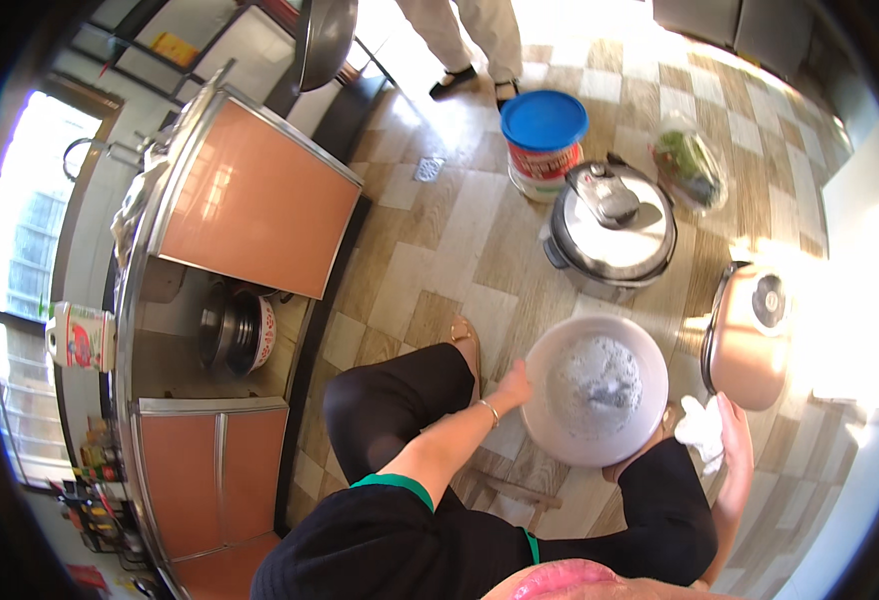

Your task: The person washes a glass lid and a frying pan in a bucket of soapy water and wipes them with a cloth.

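Note:
Between my knees sits a pale plastic basin [541, 442] of soapy water, with foam and a greyish thing, hard to make out, in its middle. My left hand [513, 384] grips the basin's left rim. On the other side, my right hand [736, 435] holds a crumpled white cloth [700, 433], apart from the basin. Just beyond that cloth stands a copper-coloured rice cooker [751, 337] with a dark round panel; whether the cloth touches it I cannot tell.
Beyond the basin stand an electric pressure cooker [619, 225], a blue-lidded bucket [544, 124] and a bag of greens [687, 165]. A cabinet door [259, 195] hangs open at left, with pots [241, 334] inside. Another person's legs [477, 37] are at the top.

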Motion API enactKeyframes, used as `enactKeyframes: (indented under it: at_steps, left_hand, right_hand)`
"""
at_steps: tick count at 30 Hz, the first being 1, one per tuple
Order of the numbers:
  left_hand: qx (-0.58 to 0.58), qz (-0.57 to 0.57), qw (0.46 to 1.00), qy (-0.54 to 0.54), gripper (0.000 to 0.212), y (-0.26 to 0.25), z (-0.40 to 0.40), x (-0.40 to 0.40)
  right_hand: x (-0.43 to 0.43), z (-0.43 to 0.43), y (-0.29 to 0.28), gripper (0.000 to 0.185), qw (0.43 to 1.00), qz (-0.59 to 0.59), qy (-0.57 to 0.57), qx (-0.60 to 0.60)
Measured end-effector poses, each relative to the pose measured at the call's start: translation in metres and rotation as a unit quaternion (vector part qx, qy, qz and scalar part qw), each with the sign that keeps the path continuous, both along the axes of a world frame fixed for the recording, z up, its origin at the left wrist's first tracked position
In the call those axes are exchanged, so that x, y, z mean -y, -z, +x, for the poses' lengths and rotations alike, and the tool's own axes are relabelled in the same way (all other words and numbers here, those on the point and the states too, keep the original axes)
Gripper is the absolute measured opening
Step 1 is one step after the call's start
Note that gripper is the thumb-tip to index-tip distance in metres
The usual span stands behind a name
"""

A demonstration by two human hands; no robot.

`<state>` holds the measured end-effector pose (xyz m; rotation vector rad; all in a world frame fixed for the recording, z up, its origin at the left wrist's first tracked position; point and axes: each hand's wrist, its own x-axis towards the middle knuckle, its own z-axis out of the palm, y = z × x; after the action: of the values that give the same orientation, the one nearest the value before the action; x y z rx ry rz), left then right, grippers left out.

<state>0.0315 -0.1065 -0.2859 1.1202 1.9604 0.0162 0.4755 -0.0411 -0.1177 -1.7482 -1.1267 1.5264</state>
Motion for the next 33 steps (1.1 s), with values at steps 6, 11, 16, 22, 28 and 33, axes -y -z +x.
enactKeyframes:
  at_steps: [6, 11, 16, 22, 28, 33]
  left_hand:
    - [0.021, -0.005, 0.998, 0.055, 0.054, -0.043, 0.002, -0.003]
    - [0.045, 0.114, 0.986, 0.116, 0.038, -0.064, 0.006, -0.012]
    - [0.104, 0.207, 0.958, 0.171, 0.031, -0.095, 0.016, -0.024]
    - [0.141, 0.248, 0.942, 0.177, 0.030, -0.150, 0.000, -0.016]
    - [0.167, 0.279, 0.928, 0.185, 0.030, -0.186, -0.003, -0.014]
    - [0.213, 0.230, 0.935, 0.165, 0.030, -0.187, -0.001, 0.002]
  right_hand:
    - [0.000, 0.008, -0.080, 0.032, 0.998, 0.036, -0.005, 0.053]
    - [0.012, -0.014, -0.142, 0.030, 0.988, 0.142, -0.033, 0.059]
    - [0.022, -0.047, -0.175, 0.024, 0.963, 0.237, -0.083, 0.093]
    - [0.046, -0.112, -0.195, 0.021, 0.980, 0.181, -0.076, 0.033]
    - [0.047, -0.121, -0.152, 0.036, 0.883, 0.319, -0.161, 0.303]
    - [0.053, -0.134, -0.171, 0.038, 0.899, 0.259, -0.185, 0.300]
